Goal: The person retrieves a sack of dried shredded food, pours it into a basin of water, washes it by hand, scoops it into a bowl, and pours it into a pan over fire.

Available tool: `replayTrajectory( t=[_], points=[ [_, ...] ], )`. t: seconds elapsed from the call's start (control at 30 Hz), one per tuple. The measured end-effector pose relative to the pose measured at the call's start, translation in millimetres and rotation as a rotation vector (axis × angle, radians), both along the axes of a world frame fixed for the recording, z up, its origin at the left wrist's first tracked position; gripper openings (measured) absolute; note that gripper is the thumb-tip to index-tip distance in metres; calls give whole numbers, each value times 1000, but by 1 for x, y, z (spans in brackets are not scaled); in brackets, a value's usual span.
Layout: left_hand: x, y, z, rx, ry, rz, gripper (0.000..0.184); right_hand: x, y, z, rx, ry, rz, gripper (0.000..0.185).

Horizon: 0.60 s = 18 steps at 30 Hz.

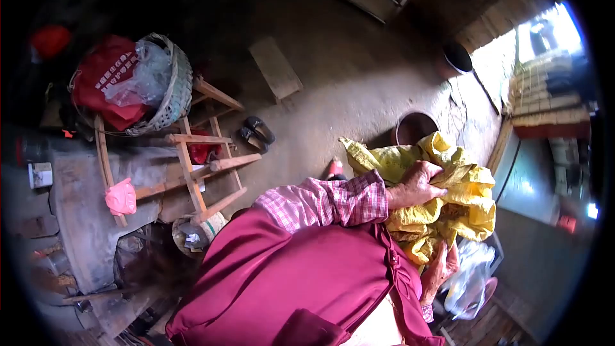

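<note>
A crumpled yellow woven sack (471, 186) is bunched up on my right side, with one flap stretching away to the left. My left hand (416, 186) reaches across in front of my body, its fingers closed on the upper part of the sack. Lower down, near the apron's edge, my right hand (441, 270) grips the sack's near edge, its fingers partly hidden by the folds. Just beyond the sack stands a dark round bucket (415, 129). A clear plastic bag (473, 279) lies beside my right hand.
To the left, a wicker basket (182, 83) with a red bag (106, 83) rests near a wooden frame (192, 179). Black shoes (257, 130) and a low wooden bench (275, 66) are on the floor. Another bucket (456, 59) stands near the bright doorway.
</note>
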<state>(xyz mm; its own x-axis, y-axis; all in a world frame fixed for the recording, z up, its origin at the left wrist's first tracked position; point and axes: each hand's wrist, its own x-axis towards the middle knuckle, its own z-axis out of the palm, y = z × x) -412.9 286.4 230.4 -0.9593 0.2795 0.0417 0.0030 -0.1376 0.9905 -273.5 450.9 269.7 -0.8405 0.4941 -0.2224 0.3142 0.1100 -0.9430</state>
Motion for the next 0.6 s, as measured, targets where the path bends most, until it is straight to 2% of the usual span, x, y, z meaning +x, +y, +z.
replayTrajectory(
  t=[0.07,0.13,0.3,0.33,0.4,0.43,0.5,0.57,0.6],
  points=[
    [-42,-35,13,-71,-25,71,18,-58,-18,9,-32,-22,137,22],
    [-78,-62,15,-102,8,195,22,-113,-35,18,-108,-71,217,25],
    [-170,-120,1,-110,-1,387,15,-233,-66,-4,-100,-2,414,28],
    [-192,-135,-1,-143,62,419,14,-258,-78,-8,-107,0,443,28],
    [-237,-170,2,-236,-45,395,16,-302,-106,-20,-75,-8,493,27],
    [-256,-187,5,-271,-109,378,17,-326,-121,-26,-147,-20,483,27],
    [-290,-219,10,-223,-106,382,18,-369,-155,-16,-82,-32,492,26],
    [-338,-252,19,-219,-33,381,18,-417,-200,18,62,-57,568,26],
    [-358,-262,24,-257,63,410,20,-438,-218,24,-4,-39,553,28]
  ],
)
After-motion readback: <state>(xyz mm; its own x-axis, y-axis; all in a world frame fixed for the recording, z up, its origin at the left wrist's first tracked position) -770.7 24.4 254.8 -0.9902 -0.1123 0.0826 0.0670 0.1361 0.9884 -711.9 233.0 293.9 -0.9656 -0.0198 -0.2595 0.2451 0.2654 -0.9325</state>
